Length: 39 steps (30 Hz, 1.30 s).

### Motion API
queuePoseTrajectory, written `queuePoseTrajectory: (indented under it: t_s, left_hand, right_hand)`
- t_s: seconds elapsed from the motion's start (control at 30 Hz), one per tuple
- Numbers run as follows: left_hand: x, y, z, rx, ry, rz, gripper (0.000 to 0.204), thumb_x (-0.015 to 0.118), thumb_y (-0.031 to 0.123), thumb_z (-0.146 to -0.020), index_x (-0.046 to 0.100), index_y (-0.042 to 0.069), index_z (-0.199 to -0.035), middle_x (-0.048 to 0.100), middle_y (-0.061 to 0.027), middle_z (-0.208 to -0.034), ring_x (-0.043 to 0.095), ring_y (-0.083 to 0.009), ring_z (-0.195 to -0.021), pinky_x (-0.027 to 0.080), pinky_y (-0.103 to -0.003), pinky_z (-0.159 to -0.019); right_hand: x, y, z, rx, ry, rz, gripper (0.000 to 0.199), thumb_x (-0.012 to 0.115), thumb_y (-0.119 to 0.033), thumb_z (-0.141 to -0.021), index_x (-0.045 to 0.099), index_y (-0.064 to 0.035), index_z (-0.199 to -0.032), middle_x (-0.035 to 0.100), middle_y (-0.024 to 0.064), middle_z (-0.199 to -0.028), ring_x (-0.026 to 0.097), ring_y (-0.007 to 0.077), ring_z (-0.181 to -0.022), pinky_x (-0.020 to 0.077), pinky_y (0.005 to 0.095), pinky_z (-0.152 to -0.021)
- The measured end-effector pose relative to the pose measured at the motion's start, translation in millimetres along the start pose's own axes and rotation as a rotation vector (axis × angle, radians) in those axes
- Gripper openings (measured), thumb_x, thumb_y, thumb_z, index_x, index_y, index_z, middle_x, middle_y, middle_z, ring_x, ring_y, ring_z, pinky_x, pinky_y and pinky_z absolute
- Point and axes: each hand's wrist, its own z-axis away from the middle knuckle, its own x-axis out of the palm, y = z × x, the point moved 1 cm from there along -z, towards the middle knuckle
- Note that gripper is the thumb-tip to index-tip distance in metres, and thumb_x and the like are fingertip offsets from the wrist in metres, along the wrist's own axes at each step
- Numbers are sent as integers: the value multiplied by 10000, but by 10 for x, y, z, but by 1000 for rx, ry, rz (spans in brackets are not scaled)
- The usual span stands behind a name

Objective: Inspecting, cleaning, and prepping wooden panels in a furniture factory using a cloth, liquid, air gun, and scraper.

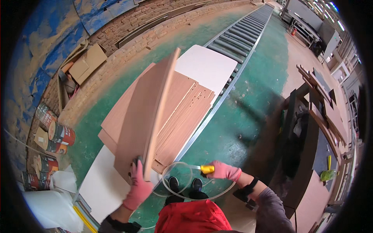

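Two gloved hands: our left steadies a tilted wood-grain panel, our right holds a yellow-handled blade.

The wood-grain panel [138, 116] leans on edge over the stacked panels [178, 110] upon the roller conveyor [235, 40]; our left hand [139, 188] is at its end nearest us, fingertips against the face, though we cannot tell whether the thumb grips behind. To the right of the conveyor, our right hand [227, 171] has its fingers clamped on the yellow-handled blade [207, 169], beside a thin clear loop [178, 163]. Steadying well, we judge, means spreading the left fingers low, keeping the tilt constant, pointing the metal away from the panel's long edge, and keeping our shoes [197, 184] free of that loop.
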Motion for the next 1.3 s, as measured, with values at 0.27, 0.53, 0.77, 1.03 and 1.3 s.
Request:
queuePoseTrajectory:
  t_s: [0.27,0.53,0.77,1.03,1.3]
  left_hand:
    - [-1241,741,284,-171,29,540,795,528,-54,-567,404,16,-1349,566,-84,-1126,530,-155,-1018,423,-235,-861]
    - [-1570,367,809,-331,196,831,725,522,-67,-533,465,-44,-1256,594,-98,-1064,581,-195,-958,464,-263,-815]
    - [-1607,-270,1132,-374,235,1075,759,496,-30,-481,464,-61,-1238,592,-137,-1089,573,-235,-1003,448,-281,-869]
    - [-1479,-958,1263,-491,232,1205,733,547,-74,-489,472,-39,-1218,584,-115,-1074,573,-243,-1007,482,-312,-853]
    - [-1191,-1476,1371,-531,197,1328,749,598,-84,-474,472,-38,-1211,585,-108,-1040,588,-235,-949,516,-320,-775]
  right_hand:
    - [-382,-542,-433,-24,495,175,289,620,-322,-777,645,-45,-858,650,109,-703,639,264,-646,509,365,-593]
    - [-15,-1244,-719,112,160,161,420,613,-366,-749,639,-34,-1005,651,208,-906,634,334,-888,504,394,-797]
    - [219,-1801,-1196,-149,265,343,427,612,-374,-736,624,15,-912,647,222,-827,649,333,-822,517,402,-712]
    - [419,-921,-1820,408,174,373,445,625,-404,-787,656,39,-814,652,127,-636,644,241,-527,526,351,-544]
    - [1163,-47,-2053,423,468,-151,423,628,-387,-819,636,-15,-1021,679,93,-758,671,171,-638,515,313,-522]
